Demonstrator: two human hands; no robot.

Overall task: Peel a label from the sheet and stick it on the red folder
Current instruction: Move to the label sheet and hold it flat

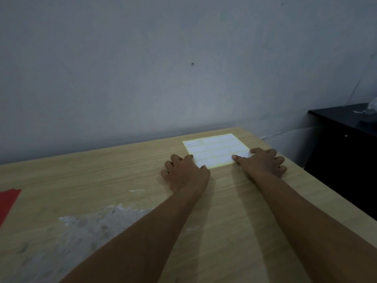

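Label sheet [216, 150] near table [102, 180] far right corner. Left hand [186, 172] and right hand [263, 162] flat on sheet's near corners, fingers spread, grasping nothing. Red folder [8, 203] at left edge.

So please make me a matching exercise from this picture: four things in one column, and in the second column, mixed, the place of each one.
Things:
1. label sheet
2. red folder
3. left hand
4. black cabinet

Places:
A. far left edge of the table
B. on the near left corner of the sheet
C. beside the table, on the right
D. flat on the table, at its far side

Pairs: 1-D, 2-A, 3-B, 4-C
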